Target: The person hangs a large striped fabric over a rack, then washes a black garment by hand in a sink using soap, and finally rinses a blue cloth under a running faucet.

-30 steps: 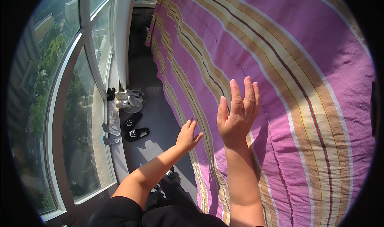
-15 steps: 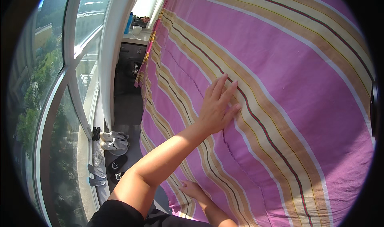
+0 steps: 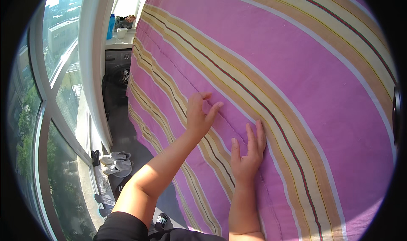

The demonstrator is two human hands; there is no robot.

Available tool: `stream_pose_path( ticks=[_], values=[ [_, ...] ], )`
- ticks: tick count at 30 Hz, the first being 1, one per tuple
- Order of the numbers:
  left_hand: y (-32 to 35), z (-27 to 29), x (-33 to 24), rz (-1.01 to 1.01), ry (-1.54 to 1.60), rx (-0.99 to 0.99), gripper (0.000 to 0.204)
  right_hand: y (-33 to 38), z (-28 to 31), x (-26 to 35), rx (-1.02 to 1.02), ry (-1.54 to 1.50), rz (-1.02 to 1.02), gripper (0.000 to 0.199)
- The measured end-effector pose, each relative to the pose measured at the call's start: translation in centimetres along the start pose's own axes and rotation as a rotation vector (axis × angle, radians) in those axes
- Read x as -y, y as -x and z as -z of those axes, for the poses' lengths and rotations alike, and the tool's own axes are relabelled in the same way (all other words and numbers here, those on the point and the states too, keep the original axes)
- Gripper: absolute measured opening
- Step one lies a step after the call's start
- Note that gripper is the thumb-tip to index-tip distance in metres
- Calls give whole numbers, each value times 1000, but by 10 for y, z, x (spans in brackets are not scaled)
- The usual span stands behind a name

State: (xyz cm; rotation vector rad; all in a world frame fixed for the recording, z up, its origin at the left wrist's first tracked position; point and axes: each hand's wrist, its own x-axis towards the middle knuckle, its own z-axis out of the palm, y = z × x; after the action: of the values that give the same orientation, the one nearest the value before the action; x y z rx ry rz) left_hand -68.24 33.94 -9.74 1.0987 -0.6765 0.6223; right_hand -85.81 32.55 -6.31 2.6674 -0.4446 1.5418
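Note:
A large hanging sheet (image 3: 305,84), pink with yellow, tan and dark red stripes, fills most of the view. My left hand (image 3: 199,116) lies flat against it, fingers spread and pointing up to the right. My right hand (image 3: 248,154) presses flat on the cloth just below and to the right, fingers pointing up. Neither hand grips the fabric. Both forearms rise from the lower edge.
A tall window (image 3: 46,113) with a white frame runs along the left. Shoes and slippers (image 3: 112,162) lie on the dark floor below it. A washing machine (image 3: 118,71) stands at the far end, with a blue bottle (image 3: 111,26) on the ledge above.
My left hand has stayed flat on the sheet. My right hand has risen from the bottom edge to lie flat beside it. The view has tilted upward.

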Motion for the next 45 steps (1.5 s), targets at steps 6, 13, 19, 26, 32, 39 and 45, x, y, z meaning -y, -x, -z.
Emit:
stream_pose_path(
  ticks=[6,13,19,26,32,39,45],
  values=[
    [-29,-35,16,207,94,172,28,-5,-4,6,0,55,31,40],
    [-47,-28,14,555,397,475,21,-2,-7,7,4,127,51,37],
    [-50,5,35,705,620,540,16,-5,-8,2,-25,90,2,32],
    [25,78,77,847,563,389,20,-14,-11,10,-59,87,-43,32],
    [38,125,62,252,-341,1628,60,-6,-26,18,-23,218,-63,46],
    [-115,33,-42,-380,-22,290,70,-2,-32,24,-4,329,-57,56],
    [53,-12,20,-257,-153,852,80,-9,-39,44,-170,78,130,45]
  ],
)
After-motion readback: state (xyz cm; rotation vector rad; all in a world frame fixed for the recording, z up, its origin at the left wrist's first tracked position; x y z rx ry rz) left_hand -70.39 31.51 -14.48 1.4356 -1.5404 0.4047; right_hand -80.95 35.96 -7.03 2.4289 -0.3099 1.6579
